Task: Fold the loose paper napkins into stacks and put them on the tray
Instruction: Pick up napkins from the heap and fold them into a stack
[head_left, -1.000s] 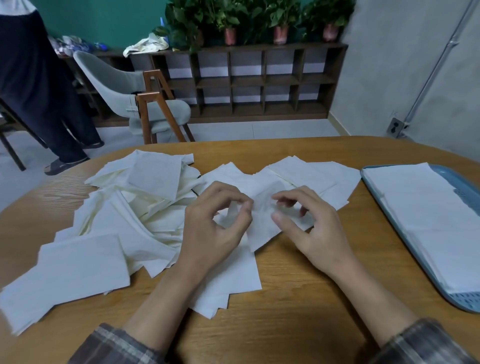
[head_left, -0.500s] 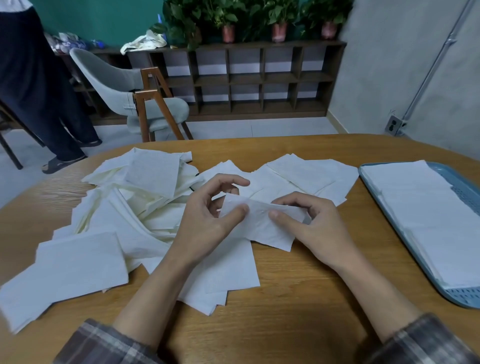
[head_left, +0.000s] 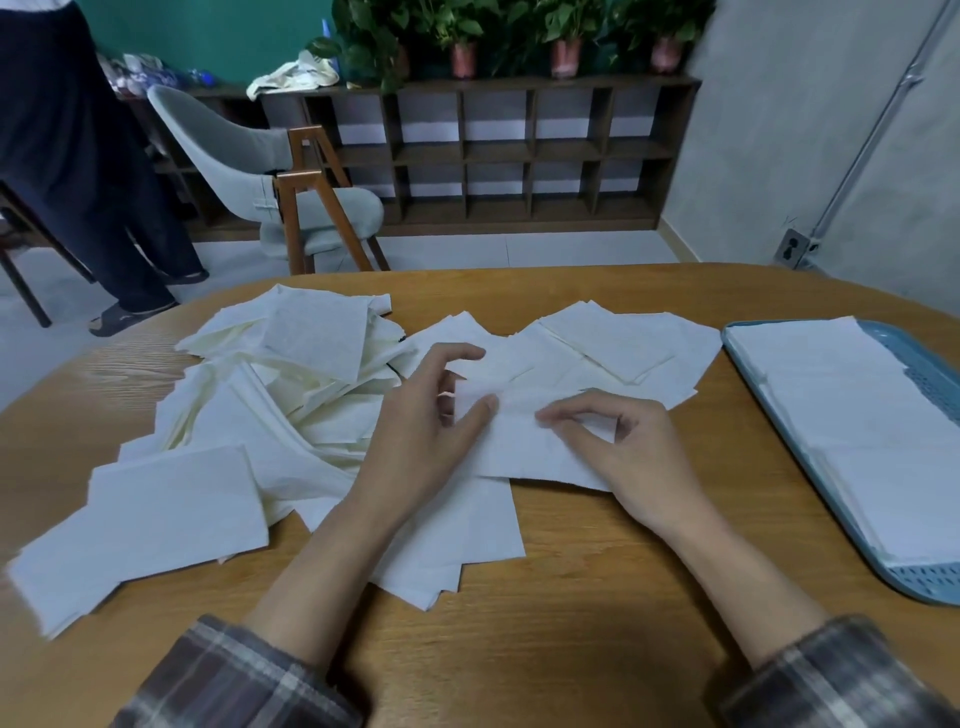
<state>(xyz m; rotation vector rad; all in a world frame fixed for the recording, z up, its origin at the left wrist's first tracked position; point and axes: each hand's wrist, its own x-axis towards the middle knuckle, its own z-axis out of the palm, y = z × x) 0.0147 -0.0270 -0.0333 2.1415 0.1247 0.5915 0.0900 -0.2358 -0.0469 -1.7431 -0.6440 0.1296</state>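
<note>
Wooden table (head_left: 571, 597) fills the foreground. Behind it stand a shelf (head_left: 519, 150) with potted plants (head_left: 462, 26) on top, a grey chair (head_left: 234, 150), and a second person (head_left: 78, 156) at far left.

1. Left hand (head_left: 421, 441): the thumb and curled fingers pinch the upper left edge of one napkin (head_left: 519, 447). The index finger arches above it.
2. Right hand (head_left: 634, 452): the thumb and index finger pinch the same napkin along its upper fold, just beside the left thumb. The other fingers are curled.
3. The napkin is at table centre, between both hands, with its lower edge over other sheets.
4. A loose pile (head_left: 291, 395) lies left of the hands. Flatter sheets (head_left: 623, 343) lie beyond the hands, towards the tray.
5. The blue tray (head_left: 924, 582) sits at the right table edge, well apart from the hands. It carries a flat white stack (head_left: 857, 426).
</note>
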